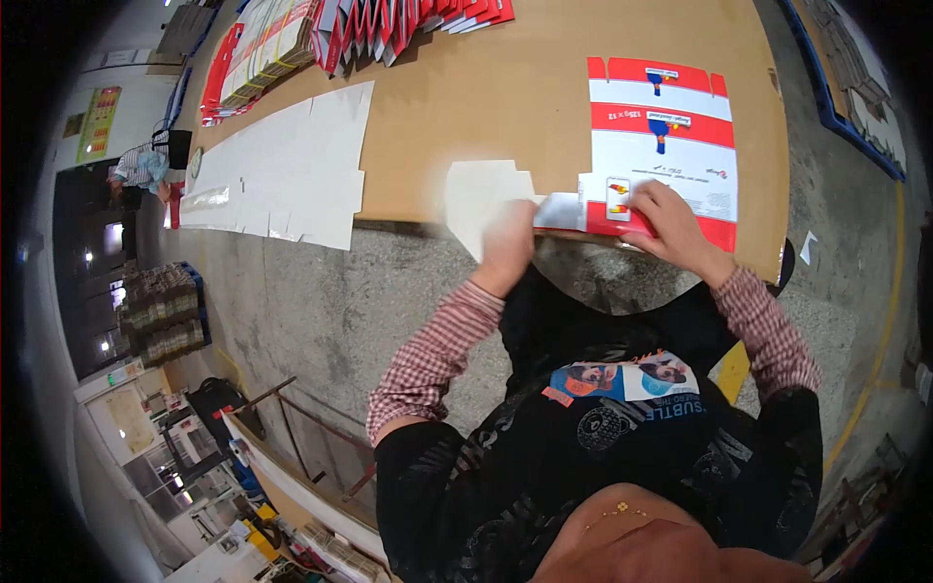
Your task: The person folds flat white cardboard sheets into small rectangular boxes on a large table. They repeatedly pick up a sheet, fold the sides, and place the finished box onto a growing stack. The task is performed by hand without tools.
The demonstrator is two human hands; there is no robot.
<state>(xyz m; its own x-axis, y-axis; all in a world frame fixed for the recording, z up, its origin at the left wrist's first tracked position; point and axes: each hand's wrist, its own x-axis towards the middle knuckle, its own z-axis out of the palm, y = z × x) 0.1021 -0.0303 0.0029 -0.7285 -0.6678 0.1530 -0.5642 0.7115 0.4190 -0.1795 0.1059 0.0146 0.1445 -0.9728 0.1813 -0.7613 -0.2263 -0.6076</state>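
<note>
Where the far left of the brown work table (pixel 544 107) begins, a banded stack of flat cardboard (pixel 267 53) lies at the back, and white die-cut cardboard (pixel 282 175) is spread in front of it, blank side up and unfolded; whether that is one sheet or several overlapping cannot be told. Next along the back edge stands a row of creased red-and-white cartons (pixel 384 29), bent into a zigzag, which look like pieces already handled.

Nearer the middle, a pale cardboard flap (pixel 466 199) juts past the front edge of the table. The left hand (pixel 510 243) is over its right side, blurred, with the fingers apparently curled; whether it grips anything cannot be told. Just right of it, a narrow grey-white tab (pixel 559 210) meets the printed red-and-white carton blank (pixel 671 160), which lies at the front right of the table. Whether the pale flap belongs to that same blank is unclear.

The right hand (pixel 675 228) is on the blank's lower panel, thumb and fingers partly bent and slightly apart, beside a small white rounded rectangle (pixel 618 198); a firm hold cannot be made out. The blank's main panels and far tabs lie flat, so work on this piece seems early, with most of its folds apparently not yet made.
</note>
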